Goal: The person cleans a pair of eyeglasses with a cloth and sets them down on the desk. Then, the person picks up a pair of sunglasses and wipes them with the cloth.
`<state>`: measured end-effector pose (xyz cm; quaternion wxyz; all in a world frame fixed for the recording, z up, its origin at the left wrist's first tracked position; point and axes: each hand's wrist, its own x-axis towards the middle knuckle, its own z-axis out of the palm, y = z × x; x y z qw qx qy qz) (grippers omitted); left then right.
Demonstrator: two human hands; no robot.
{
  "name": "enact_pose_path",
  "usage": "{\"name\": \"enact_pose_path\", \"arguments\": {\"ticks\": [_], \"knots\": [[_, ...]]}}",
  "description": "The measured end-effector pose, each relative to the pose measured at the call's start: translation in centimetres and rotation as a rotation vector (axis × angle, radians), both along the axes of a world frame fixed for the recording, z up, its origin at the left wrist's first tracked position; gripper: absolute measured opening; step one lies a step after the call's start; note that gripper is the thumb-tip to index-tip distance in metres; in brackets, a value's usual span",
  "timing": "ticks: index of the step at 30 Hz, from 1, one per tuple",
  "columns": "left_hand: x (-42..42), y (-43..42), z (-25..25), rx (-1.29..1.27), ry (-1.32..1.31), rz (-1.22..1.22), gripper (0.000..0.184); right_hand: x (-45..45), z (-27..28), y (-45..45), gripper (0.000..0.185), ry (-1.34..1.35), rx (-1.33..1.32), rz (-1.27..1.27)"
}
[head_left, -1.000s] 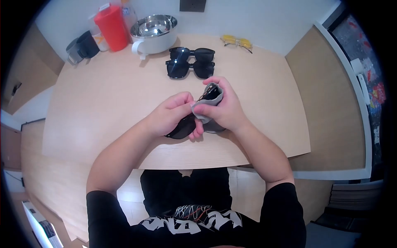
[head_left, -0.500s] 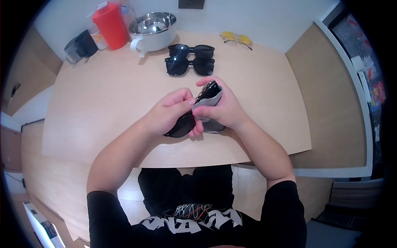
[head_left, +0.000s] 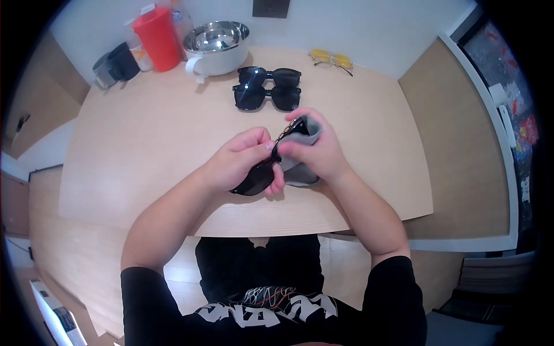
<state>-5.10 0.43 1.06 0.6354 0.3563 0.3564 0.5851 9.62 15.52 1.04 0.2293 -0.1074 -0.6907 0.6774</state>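
Black sunglasses (head_left: 254, 179) with a gold chain-like temple are held over the near part of the table. My left hand (head_left: 238, 158) is closed round the frame near the bridge, its fingertips showing below the lens. A grey cloth (head_left: 302, 175) is in my right hand (head_left: 322, 149), pinched over the other lens, and its loose end hangs beneath. That lens is mostly hidden by cloth and fingers. Beyond my hands, two more pairs of black sunglasses lie front to back, the nearer sunglasses (head_left: 266, 98) and the farther sunglasses (head_left: 269, 75).
Yellow-lensed glasses (head_left: 331, 59) lie at the back right of the wooden table (head_left: 138, 167). Along the back left stand a white-handled steel bowl (head_left: 216, 49), a red jug (head_left: 156, 40) and dark grey cups (head_left: 123, 61). A wooden panel (head_left: 456, 144) borders the right side.
My right hand has shifted slightly right with the cloth along the lens, and the cloth has changed its folds. My left hand keeps its hold on the sunglasses. The view has tilted slightly.
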Motion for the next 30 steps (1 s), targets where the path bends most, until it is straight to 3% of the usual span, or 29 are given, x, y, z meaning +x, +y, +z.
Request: {"name": "enact_pose_path", "arguments": {"ticks": [4, 7, 11, 14, 21, 24, 28, 30], "knots": [[0.0, 0.1, -0.2, 0.02, 0.019, 0.0, 0.015, 0.0, 0.2, -0.6, 0.049, -0.015, 0.054, -0.008], [0.1, 0.1, -0.1, 0.045, -0.015, 0.0, 0.015, -0.1, -0.1, 0.1, 0.044, 0.088, 0.058, -0.151], [0.2, 0.0, 0.0, 0.021, -0.037, -0.001, 0.015, 0.2, 0.5, 0.2, 0.037, 0.114, -0.071, -0.234], [0.1, -0.1, 0.0, 0.013, -0.017, 0.0, 0.015, 0.0, 0.5, -0.1, 0.041, 0.098, -0.138, -0.141], [-0.1, 0.0, -0.1, 0.013, -0.019, 0.011, 0.016, 0.0, 0.3, -0.9, 0.055, -0.021, 0.054, 0.056], [-0.1, 0.0, 0.1, 0.027, 0.014, 0.011, 0.015, -0.3, -0.5, -0.1, 0.05, 0.032, 0.106, -0.098], [-0.2, 0.0, 0.2, 0.051, 0.007, 0.006, 0.015, 0.1, 0.8, 0.4, 0.039, 0.072, -0.038, -0.239], [-0.1, 0.0, 0.2, 0.056, 0.011, 0.006, 0.015, 0.1, 0.7, 0.5, 0.039, 0.092, -0.036, -0.198]]}}
